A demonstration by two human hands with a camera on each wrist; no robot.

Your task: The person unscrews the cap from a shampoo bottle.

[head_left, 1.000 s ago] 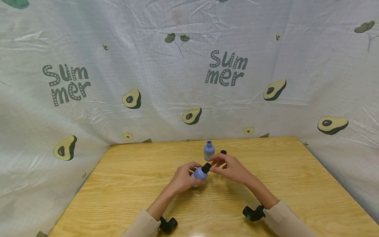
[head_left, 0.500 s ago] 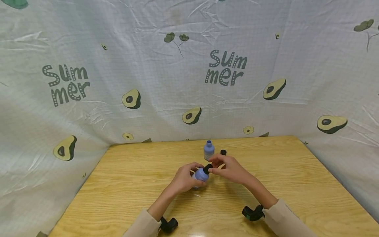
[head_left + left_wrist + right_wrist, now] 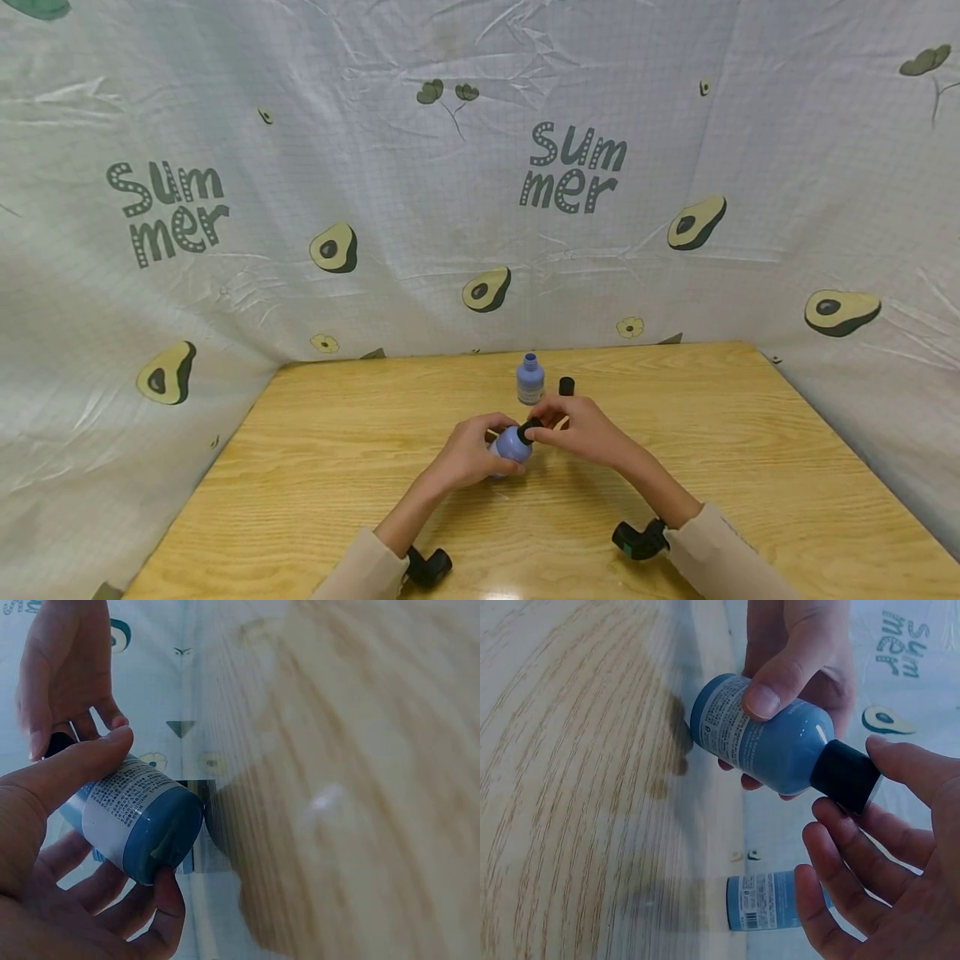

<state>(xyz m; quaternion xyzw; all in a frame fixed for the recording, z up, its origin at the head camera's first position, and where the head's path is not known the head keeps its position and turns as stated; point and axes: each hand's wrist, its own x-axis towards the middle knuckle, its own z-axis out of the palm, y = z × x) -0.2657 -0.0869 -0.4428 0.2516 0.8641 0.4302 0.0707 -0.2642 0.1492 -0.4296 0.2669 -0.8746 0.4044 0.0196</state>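
My left hand [image 3: 467, 454] grips a periwinkle-blue bottle [image 3: 512, 447] with a white printed label [image 3: 124, 806], its thumb and fingers round the body. The bottle is tilted, with its neck end up and to the right. A black cap [image 3: 845, 776] sits on the neck. My right hand [image 3: 583, 429] pinches that cap between thumb and fingertips. In the head view its fingers cover part of the cap. Behind the hands stands a second blue bottle [image 3: 530, 385], upright and uncapped, its mouth showing. Another black cap [image 3: 566, 386] stands right of it, partly hidden by my right hand.
The wooden table [image 3: 337, 467] extends to both sides of the hands. A white curtain [image 3: 405, 192] printed with avocados and lettering hangs along its back and sides. Black devices [image 3: 640, 540] are strapped to both wrists.
The held bottle has shifted slightly to the right and its cap lies further within the right fingers. The right thumb has moved over the cap. The standing bottle has stayed in place.
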